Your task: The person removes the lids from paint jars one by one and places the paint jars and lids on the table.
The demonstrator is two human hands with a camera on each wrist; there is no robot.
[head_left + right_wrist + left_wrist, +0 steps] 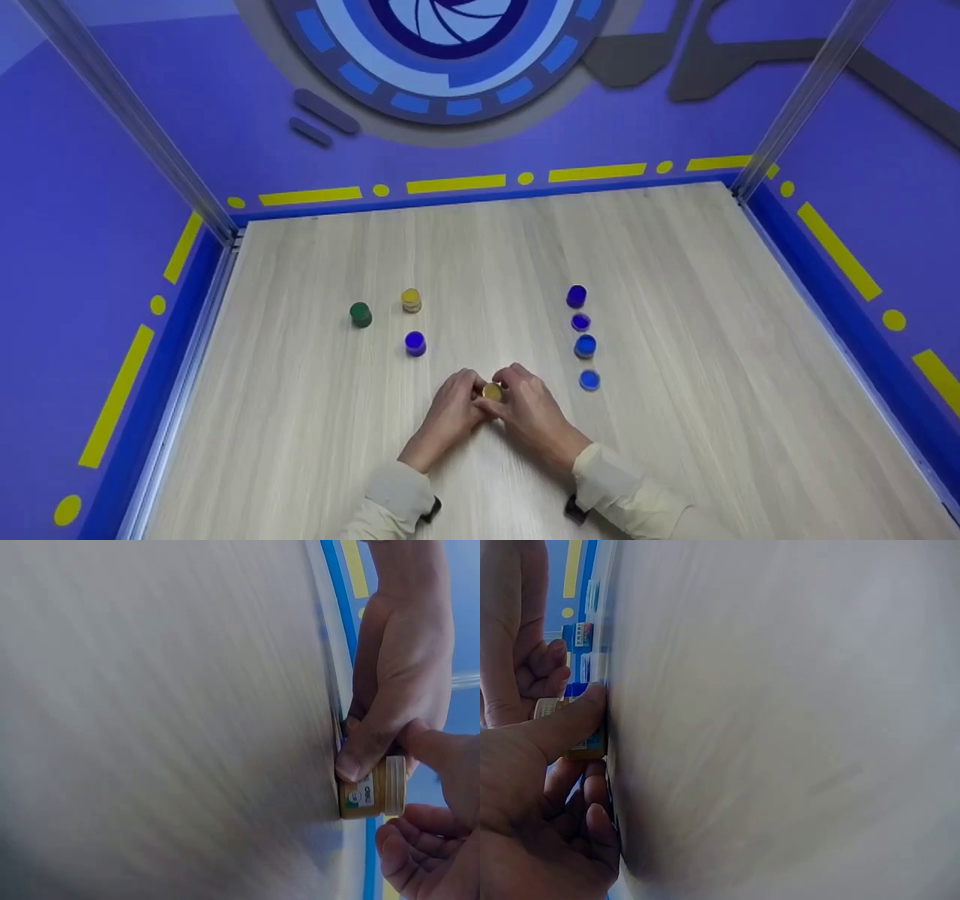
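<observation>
A small jar of yellow-brown paint (491, 391) with a clear lid (394, 786) stands upright on the table between both hands. My left hand (454, 401) holds the jar's body, its thumb pressed along the label side in both wrist views. Around the lid are the thumb and fingertips of my right hand (534, 411), one on either side of it. Past the hands in the left wrist view, a blue jar (577, 634) shows its label.
Left of the hands stand a green jar (361, 315), a yellow jar (411, 301) and a purple jar (415, 343). On the right a purple jar (576, 296), a flat purple lid (580, 322), a blue jar (585, 346) and a flat blue lid (589, 380) form a line.
</observation>
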